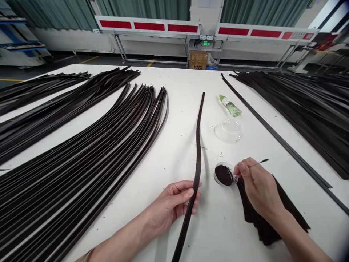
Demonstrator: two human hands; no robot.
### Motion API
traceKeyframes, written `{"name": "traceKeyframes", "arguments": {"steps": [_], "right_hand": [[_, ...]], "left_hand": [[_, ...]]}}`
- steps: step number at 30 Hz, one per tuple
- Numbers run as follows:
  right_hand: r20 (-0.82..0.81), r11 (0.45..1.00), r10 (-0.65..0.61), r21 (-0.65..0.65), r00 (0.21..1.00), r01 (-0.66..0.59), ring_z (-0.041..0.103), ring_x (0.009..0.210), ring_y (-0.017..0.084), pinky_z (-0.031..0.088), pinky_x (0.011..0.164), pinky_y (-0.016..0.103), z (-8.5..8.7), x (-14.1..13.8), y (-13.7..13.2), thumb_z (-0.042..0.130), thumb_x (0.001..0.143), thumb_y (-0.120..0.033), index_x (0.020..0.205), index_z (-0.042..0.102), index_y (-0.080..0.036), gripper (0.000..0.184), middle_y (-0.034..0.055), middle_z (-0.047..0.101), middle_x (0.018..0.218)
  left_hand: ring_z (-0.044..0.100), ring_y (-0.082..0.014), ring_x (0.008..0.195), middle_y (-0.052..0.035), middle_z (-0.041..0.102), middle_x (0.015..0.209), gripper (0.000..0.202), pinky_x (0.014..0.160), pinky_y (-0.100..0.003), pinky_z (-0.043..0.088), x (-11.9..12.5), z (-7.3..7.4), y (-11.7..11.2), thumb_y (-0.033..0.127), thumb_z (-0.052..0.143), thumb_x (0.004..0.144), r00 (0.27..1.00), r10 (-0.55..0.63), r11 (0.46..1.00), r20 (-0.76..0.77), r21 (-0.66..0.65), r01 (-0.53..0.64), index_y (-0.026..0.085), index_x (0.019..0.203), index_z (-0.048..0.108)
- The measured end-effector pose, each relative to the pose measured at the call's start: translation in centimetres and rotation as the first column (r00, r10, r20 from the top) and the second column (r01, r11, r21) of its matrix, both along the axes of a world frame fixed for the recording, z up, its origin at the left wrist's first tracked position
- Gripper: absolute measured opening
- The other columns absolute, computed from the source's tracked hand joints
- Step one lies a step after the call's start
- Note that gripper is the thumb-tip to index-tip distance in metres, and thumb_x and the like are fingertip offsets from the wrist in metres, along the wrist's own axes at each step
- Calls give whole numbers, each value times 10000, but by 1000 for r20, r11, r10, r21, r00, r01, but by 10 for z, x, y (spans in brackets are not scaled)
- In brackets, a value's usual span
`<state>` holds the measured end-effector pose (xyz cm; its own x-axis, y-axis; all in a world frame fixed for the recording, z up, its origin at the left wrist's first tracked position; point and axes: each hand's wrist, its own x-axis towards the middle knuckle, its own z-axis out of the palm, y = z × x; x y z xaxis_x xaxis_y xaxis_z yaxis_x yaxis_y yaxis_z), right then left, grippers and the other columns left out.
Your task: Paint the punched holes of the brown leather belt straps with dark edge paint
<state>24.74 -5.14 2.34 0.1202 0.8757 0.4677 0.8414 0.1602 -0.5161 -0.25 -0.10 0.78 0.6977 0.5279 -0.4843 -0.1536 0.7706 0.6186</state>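
Left hand [174, 203]: fingers curled round one dark strap [198, 153], pinched near the tabletop's near edge; the strap runs from there toward the far edge. Right hand [255, 183]: closed on a thin applicator stick [259, 162], tip at a small round dish of dark paste [224, 175] just right of the strap. Black cloth [272, 214] under the right wrist. Clear lid [227, 130] and green bottle [230, 105] farther back. Stacked straps [81, 160] across the left side, more [305, 105] at the right edge of the white table [169, 145].
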Motion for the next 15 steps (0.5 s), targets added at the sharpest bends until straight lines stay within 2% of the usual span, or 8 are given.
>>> {"name": "traceKeyframes", "arguments": {"steps": [6,15], "right_hand": [[80,996,70,55,994,-75,520,669,137,411,562,258,-7,-4,4,415,998,-205,713,485,-207,294,-2,563,653],[111,993,101,42,989,-106,488,661,126,384,559,246,-15,-3,6,454,984,-179,725,492,-195,262,-15,563,647]], "left_hand": [[592,-107,729,-57,646,860,247,694,-247,520,0,0,1,268,731,831,1000,-2,1000,-9,-6,2,151,1049,721],[596,-99,727,-51,651,868,225,700,-247,525,0,-2,1,261,718,843,1000,-4,1000,0,3,4,155,1042,722]]}}
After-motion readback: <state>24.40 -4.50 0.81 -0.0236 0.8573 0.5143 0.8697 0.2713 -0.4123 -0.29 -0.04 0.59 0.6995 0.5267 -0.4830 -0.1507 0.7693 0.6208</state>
